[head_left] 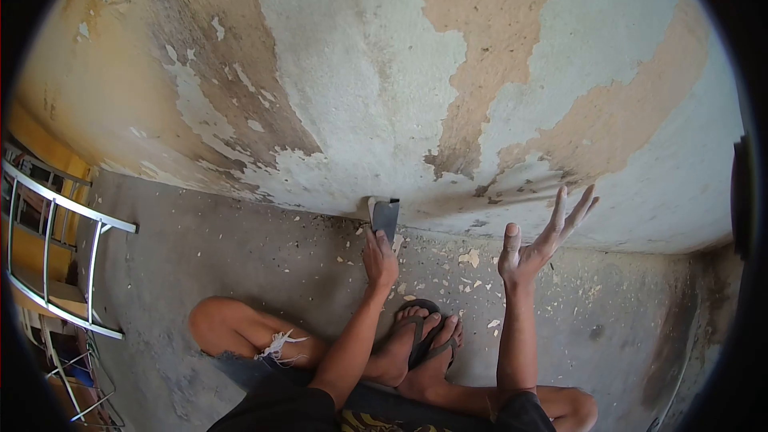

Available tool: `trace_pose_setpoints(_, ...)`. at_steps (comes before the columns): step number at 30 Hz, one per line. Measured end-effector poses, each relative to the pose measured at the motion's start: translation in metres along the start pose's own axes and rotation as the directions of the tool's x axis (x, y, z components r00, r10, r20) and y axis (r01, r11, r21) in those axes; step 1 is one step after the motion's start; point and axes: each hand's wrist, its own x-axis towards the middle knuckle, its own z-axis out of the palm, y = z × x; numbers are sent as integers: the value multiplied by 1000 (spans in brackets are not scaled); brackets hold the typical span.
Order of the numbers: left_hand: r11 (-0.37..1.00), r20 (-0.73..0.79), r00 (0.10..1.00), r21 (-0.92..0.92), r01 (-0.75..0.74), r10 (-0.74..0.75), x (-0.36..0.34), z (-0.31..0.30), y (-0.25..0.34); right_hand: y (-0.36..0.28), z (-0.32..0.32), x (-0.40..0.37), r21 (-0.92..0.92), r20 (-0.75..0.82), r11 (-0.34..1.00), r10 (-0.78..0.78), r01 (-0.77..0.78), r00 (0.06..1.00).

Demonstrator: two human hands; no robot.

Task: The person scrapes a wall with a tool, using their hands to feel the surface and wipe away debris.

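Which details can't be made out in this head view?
Tool, held end: head view, behind left hand.
Metal frame, far end: head view, cut by lens edge.
Dark thing, right: head view, too dim to name.
Yellow print: head view, cut by bottom edge.

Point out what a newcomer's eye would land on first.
Probably the peeling wall across the top, its pale coat broken by brown patches. Then the left hand holding a scraper at its foot, and the open right hand raised farther right.
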Motion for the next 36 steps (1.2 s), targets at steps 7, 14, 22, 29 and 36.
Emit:
trace_pose_setpoints(7,971,-72,968,19,-238,239,22,-14,25,7,3,-1,-5,-10,1000,25,-25,1000)
trace_pose_setpoints(14,998,-1,1000,-54,-20,20,6,-2,12,8,-2,3,-17,-33,1000,9,-9,999)
trace_pose_setpoints(22,995,28,996,44,-88,87,5,-11,1,9,3,-3,37,-21,999,30,-29,999)
trace_pose_setpoints(29,991,-55,996,-107,-78,72,12,-19,24,10,-5,5,4,-35,1000,1,-1,999)
trace_pose_setpoints(36,990,-47,989,-23,-141,140,17,-15,3,8,6,-3,23,-15,1000,13,-12,1000)
